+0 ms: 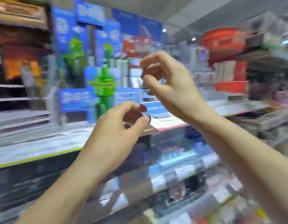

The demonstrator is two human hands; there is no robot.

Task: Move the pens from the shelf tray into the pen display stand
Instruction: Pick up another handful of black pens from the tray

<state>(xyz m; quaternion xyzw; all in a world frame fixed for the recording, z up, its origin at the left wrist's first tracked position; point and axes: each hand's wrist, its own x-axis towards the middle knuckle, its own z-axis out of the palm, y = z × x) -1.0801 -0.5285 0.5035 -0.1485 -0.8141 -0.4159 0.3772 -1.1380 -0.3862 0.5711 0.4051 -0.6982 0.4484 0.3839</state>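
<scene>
Right hand pinches what may be a dark pen, upright, at 1 o'clock from the curled, seemingly empty left hand.

The shelves and goods are smeared by motion blur. What is pinched by the right hand cannot be identified.
</scene>
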